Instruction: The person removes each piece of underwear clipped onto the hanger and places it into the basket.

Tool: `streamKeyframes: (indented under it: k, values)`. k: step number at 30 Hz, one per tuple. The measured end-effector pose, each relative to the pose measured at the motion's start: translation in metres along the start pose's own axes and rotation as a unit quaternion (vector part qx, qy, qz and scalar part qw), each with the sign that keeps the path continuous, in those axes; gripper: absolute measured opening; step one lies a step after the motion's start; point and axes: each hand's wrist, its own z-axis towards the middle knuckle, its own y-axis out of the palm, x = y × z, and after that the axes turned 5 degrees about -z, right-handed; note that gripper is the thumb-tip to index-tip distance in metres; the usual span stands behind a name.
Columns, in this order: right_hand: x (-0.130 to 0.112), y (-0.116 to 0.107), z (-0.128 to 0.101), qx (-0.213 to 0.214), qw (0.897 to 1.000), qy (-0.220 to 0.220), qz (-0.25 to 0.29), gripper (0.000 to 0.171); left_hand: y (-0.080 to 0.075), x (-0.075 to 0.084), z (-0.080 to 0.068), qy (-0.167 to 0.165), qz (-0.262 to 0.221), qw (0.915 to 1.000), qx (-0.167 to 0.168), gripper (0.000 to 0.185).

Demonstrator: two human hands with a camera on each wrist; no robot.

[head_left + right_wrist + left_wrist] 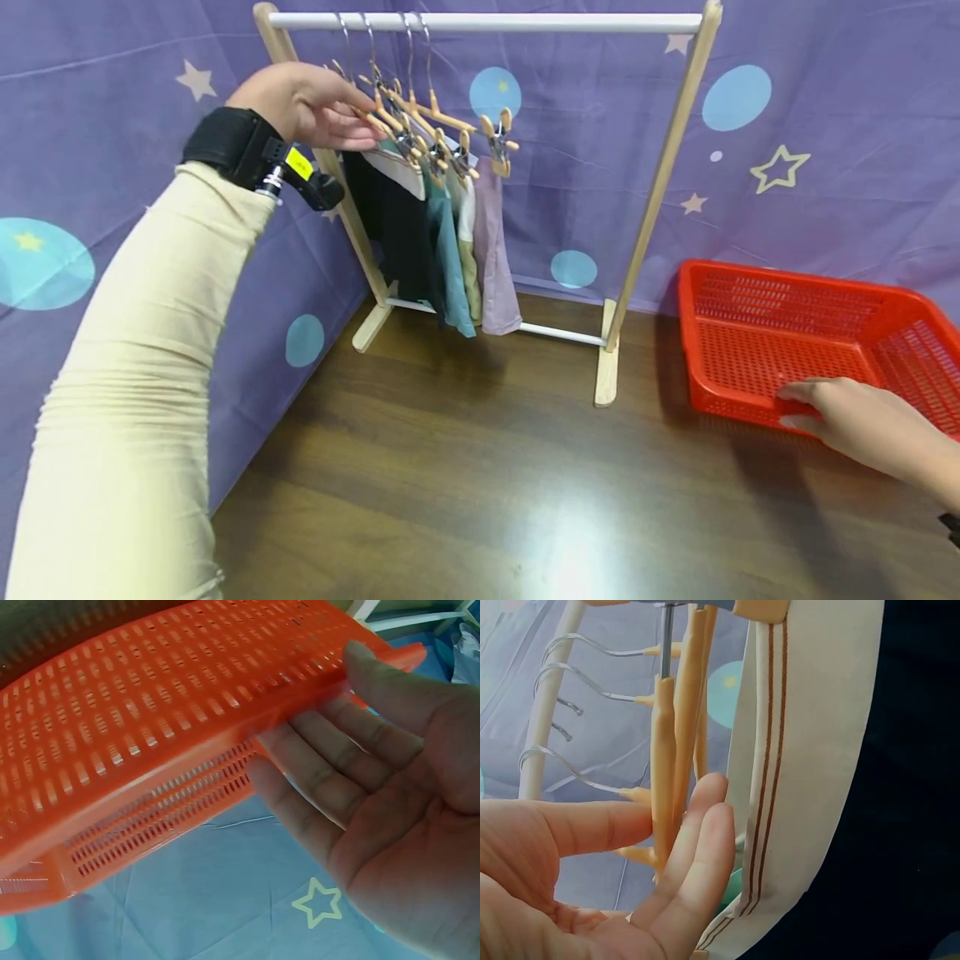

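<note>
My left hand [322, 104] is up at the left end of the rack, thumb and fingers on opposite sides of a wooden clip hanger [662, 750], pinching its bar. From that hanger group hangs a black garment [401, 229] whose white waistband [817, 712] has two brown stripes. Beside it are a teal garment [447, 258], a white and olive one and a lavender one [495, 250], all on hangers with clips. At the right, my right hand [855, 417] holds the near rim of a red plastic basket [738, 400], thumb above and fingers underneath.
The clothes rack has a white top rail [555, 22], wooden legs [667, 167] and a white lower bar [562, 333]. Behind it hangs a purple curtain [600, 150] with stars and blue ovals. Everything stands over a brown wood-grain surface [450, 467].
</note>
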Motion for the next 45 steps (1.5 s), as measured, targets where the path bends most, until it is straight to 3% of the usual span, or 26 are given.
streamKeyframes:
  k: [10, 15, 18, 21, 25, 27, 31, 34, 45]
  values:
    - [0.004, 0.007, 0.003, -0.003, 1.0, 0.007, 0.0, 0.017, 0.0, 0.0, 0.001, 0.001, 0.001, 0.9997, 0.024, 0.016]
    - [0.005, 0.008, 0.004, -0.005, 1.0, 0.009, -0.003, 0.016, 0.001, 0.001, 0.001, 0.021, 0.056, 0.9977, 0.032, 0.011]
    - [0.005, 0.008, 0.004, -0.013, 1.0, 0.016, -0.003, 0.017, 0.002, 0.002, -0.001, 0.034, 0.128, 0.9906, 0.037, 0.012]
    - [0.005, 0.007, 0.005, -0.016, 1.0, 0.019, -0.003, 0.017, 0.004, 0.003, -0.003, 0.056, 0.197, 0.9774, 0.051, 0.008]
    - [0.005, 0.008, 0.005, -0.012, 1.0, 0.016, -0.005, 0.016, 0.006, 0.002, -0.004, 0.076, 0.242, 0.9652, 0.065, 0.013]
    - [0.005, 0.008, 0.005, -0.009, 1.0, 0.014, -0.005, 0.016, 0.008, 0.002, -0.005, 0.077, 0.242, 0.965, 0.065, 0.016]
    - [0.005, 0.009, 0.005, -0.007, 1.0, 0.008, -0.004, 0.016, 0.009, 0.003, -0.008, 0.08, 0.207, 0.9722, 0.074, 0.009]
    - [0.005, 0.01, 0.005, -0.004, 1.0, 0.003, -0.004, 0.015, 0.008, 0.005, -0.011, 0.078, 0.181, 0.9775, 0.076, 0.015]
    - [0.008, 0.008, 0.007, -0.02, 1.0, 0.012, -0.001, 0.017, -0.002, 0.013, -0.019, 0.057, 0.086, 0.9933, 0.052, 0.014]
